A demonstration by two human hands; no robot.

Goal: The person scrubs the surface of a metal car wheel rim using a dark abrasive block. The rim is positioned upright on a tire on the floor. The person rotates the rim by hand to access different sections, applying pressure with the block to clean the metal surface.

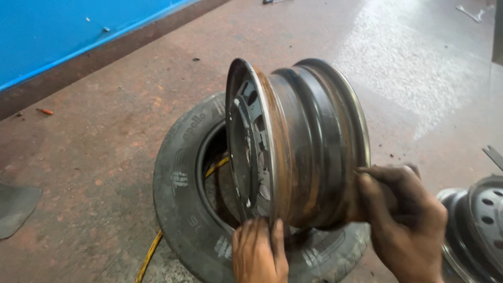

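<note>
Here, from the head view: steel wheel rim stood on edge over a tyre lying flat on the floor, axle line running left to right, dished face leftward. Left hand closed on the near lower flange; right hand clamped over the right-hand flange. Both directly below and touching. Second rim at far right.

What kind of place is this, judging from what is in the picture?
Probably a tyre repair workshop. Both hands, left hand and right hand, hold a rusty steel wheel rim upright over a tyre lying flat on the stained concrete floor. A second rim lies nearby.
</note>
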